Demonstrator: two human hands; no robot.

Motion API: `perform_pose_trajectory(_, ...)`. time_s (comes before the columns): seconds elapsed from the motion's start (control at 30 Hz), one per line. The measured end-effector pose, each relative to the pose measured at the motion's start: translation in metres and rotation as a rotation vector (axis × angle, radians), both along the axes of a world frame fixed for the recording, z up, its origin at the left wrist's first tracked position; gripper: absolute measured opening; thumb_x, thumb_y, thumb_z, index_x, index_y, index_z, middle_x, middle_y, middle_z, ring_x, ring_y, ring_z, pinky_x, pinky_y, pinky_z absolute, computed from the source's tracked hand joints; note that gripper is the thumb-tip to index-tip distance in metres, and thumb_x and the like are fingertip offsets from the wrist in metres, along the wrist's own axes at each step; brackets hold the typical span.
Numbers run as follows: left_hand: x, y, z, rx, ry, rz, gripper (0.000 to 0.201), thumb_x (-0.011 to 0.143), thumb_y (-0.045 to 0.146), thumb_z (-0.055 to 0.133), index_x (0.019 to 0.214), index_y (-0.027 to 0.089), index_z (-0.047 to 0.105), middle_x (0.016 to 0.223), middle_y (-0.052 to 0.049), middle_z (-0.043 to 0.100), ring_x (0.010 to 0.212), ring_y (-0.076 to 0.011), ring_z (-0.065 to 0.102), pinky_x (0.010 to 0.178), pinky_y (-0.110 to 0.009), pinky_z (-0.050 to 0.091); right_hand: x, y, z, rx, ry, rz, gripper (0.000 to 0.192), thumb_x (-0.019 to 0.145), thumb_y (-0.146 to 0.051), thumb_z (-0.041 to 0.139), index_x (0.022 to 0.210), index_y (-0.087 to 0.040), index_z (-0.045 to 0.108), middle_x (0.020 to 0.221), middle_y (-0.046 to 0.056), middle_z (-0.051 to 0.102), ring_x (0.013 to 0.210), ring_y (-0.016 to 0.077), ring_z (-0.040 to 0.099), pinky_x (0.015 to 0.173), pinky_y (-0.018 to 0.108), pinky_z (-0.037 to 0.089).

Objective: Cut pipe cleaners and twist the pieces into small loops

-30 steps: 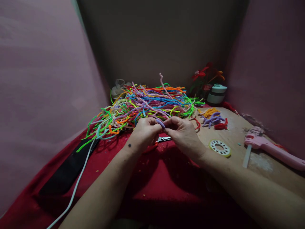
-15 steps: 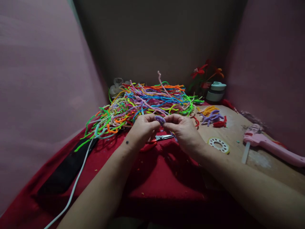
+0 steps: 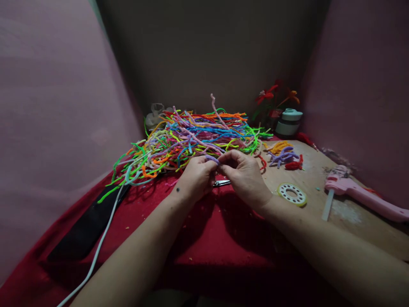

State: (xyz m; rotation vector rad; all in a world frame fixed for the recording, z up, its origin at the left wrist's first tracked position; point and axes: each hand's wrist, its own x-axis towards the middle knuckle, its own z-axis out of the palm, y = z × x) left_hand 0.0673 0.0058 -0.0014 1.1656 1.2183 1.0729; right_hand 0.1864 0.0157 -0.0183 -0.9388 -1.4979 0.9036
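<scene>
My left hand (image 3: pixel 195 179) and my right hand (image 3: pixel 244 172) meet over the red cloth (image 3: pixel 204 238), fingertips pinched on a short purple pipe cleaner piece (image 3: pixel 212 159) between them. Just behind the hands lies a big heap of pipe cleaners (image 3: pixel 194 138) in many colours. Scissors (image 3: pixel 221 183) lie on the cloth under the hands, mostly hidden by them.
On the wooden board to the right lie a yellow ring with holes (image 3: pixel 292 194), a pink glue gun (image 3: pixel 361 196), and small orange, purple and red pipe cleaner pieces (image 3: pixel 283 155). A white-and-green container (image 3: pixel 288 122) and pipe cleaner flowers (image 3: pixel 275 98) stand at the back. A white cable (image 3: pixel 99 247) runs down the left.
Both hands have drifted slightly up and back with the purple piece still pinched; my fingers have shifted on it. The view has tilted a little.
</scene>
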Motion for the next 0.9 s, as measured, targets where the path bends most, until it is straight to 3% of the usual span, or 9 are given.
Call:
perform_pose_trajectory(0.33, -0.009, -0.002, 0.012, 0.264, 0.393, -0.058, 0.005, 0.062, 0.013, 0.045, 0.065, 0.018, 0.046, 0.044, 0.009, 0.04, 0.037, -0.0043, 0.032, 0.039, -0.016, 0.024, -0.002, 0.0, 0.001, -0.269, 0.322, 0.209, 0.01, 0.061, -0.013, 0.061, 0.071, -0.014, 0.058, 0.058, -0.002, 0.057, 0.052, 0.0088, 0.051, 0.054, 0.024, 0.042)
perform_pose_trajectory(0.57, -0.021, -0.002, 0.014, 0.184, 0.294, -0.137, 0.005, 0.065, 0.016, 0.05, 0.068, 0.017, 0.054, 0.041, 0.007, 0.041, 0.034, -0.005, 0.031, 0.035, -0.017, 0.023, 0.001, 0.001, 0.003, -0.274, 0.351, 0.28, 0.017, 0.061, -0.02, 0.069, 0.073, -0.013, 0.06, 0.058, -0.001, 0.058, 0.051, 0.0091, 0.051, 0.053, 0.025, 0.04)
perform_pose_trajectory(0.77, -0.026, 0.0, 0.01, 0.097, 0.125, -0.104, 0.006, 0.066, 0.022, 0.057, 0.068, 0.016, 0.057, 0.04, 0.007, 0.042, 0.03, -0.0038, 0.029, 0.032, -0.017, 0.02, 0.003, 0.002, 0.005, -0.294, 0.272, 0.316, 0.01, 0.064, -0.021, 0.066, 0.066, -0.013, 0.061, 0.06, 0.0, 0.059, 0.054, 0.0083, 0.051, 0.057, 0.025, 0.041)
perform_pose_trajectory(0.9, -0.023, -0.001, 0.013, 0.132, 0.173, -0.083, 0.003, 0.066, 0.019, 0.055, 0.066, 0.016, 0.056, 0.041, 0.005, 0.051, 0.028, -0.0059, 0.037, 0.03, -0.018, 0.025, 0.002, 0.003, 0.004, -0.276, 0.248, 0.304, 0.008, 0.064, -0.019, 0.062, 0.069, -0.013, 0.062, 0.062, 0.0, 0.06, 0.056, 0.0093, 0.052, 0.059, 0.026, 0.043)
